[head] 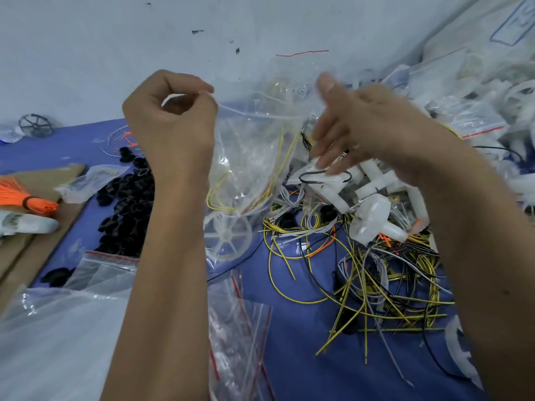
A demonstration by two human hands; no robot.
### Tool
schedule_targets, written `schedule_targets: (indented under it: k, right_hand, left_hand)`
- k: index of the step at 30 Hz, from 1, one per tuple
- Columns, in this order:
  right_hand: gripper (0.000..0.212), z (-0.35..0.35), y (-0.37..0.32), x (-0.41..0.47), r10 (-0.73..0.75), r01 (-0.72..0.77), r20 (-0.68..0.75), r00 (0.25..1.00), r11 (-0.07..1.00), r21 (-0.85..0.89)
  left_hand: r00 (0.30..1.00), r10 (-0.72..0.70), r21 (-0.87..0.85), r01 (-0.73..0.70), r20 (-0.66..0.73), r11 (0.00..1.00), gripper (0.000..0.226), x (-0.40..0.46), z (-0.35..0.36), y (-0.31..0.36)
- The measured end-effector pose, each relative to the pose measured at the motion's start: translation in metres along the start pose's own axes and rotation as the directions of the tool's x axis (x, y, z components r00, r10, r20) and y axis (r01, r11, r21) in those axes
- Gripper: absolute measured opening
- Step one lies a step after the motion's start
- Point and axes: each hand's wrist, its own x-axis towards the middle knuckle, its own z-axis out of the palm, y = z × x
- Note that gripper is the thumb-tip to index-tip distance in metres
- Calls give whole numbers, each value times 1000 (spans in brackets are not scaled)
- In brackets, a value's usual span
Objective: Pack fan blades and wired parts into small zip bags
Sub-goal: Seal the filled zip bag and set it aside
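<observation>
At twelve o'clock: left hand (170, 117) pinches zip bag (249, 157) mouth; right hand (362, 131), blurred, fingers extended, grip indeterminate. Step: filling. Next: seal.

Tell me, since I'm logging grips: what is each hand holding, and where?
The left hand pinches the clear bag at its top edge. The right hand is blurred; cannot tell.

Assembly workbench, heaped wires (376, 273), zip bags (240, 328), plastic parts (373, 218)
</observation>
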Motion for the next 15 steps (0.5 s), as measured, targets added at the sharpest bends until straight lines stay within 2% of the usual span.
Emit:
schedule_targets:
  k: [2,4,5,7,9,10,12,14,15]
  right_hand:
    - [67,20,0,-6,50,-41,196,979,998,-53]
    - [66,42,0,-6,-40,52,203,978,997,-55]
    - [58,53,-1,-5,-83,87,157,984,996,-14]
    - [24,64,0,2,-108,106,14,994,986,128]
    - [12,61,2,7,-80,95,-71,994,968,234]
    - [7,56,2,7,-72,94,-82,994,948,304]
    - [9,44,3,7,-43,69,-69,997,889,453]
    - [15,34,4,8,3,31,-60,998,837,546]
    - [17,30,5,9,26,13,-59,998,811,585]
  left_hand:
    - [996,-49,-60,45,-69,997,20,-1,6,1]
    - [992,-81,-72,75,-98,995,22,-5,15,4]
    - [992,-86,-69,80,-87,994,24,-7,19,7]
    - [996,-77,-66,80,36,995,27,-10,25,12]
    - [970,-42,-95,67,239,993,24,-12,26,16]
    - [954,-41,-153,90,298,984,20,-11,24,17]
    - [965,-76,-255,141,251,957,13,-6,16,17]
    - [982,-152,-208,173,114,963,9,2,7,12]
    - [970,-216,-145,231,111,962,9,6,1,8]
